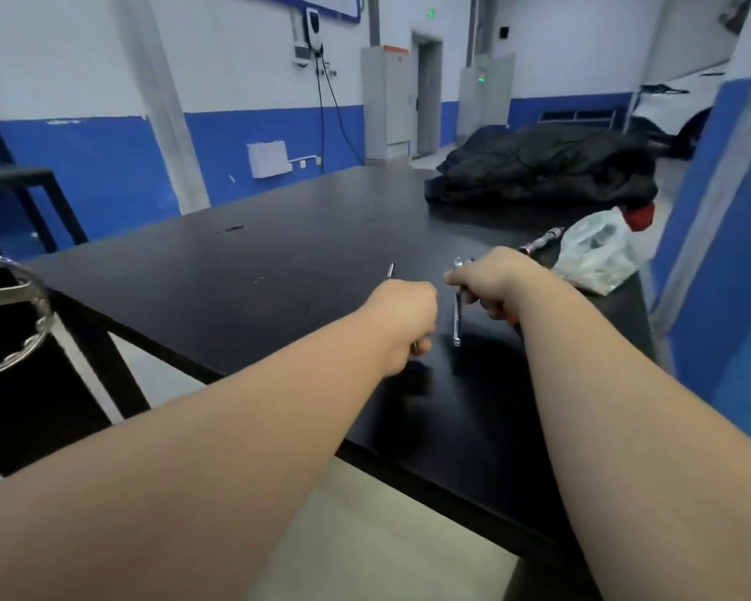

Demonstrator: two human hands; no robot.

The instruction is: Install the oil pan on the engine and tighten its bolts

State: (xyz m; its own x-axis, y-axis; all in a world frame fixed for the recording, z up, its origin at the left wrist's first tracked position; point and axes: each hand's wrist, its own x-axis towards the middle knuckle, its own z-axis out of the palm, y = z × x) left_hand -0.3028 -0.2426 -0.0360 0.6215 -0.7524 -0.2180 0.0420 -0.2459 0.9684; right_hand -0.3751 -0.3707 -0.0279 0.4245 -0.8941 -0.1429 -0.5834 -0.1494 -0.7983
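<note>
Left grip (402,323): curled round thin tool (391,270).
Right grip (495,284): curled round shiny wrench (457,314), over tabletop (235,271).
Done: likely only tools in hand.
To do: pan, bolts.

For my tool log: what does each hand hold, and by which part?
Left hand grips a thin metal rod around its middle. Right hand grips a chrome tool near its upper end; its kind is unclear.

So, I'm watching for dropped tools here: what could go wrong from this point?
1. The left hand with its thin rod and the right hand with its chrome tool are close together above the table; the tools could knock and a grip might slip.
2. The plastic bag lies near the table's right edge, beside the right arm; a nudge could push it off.
</note>
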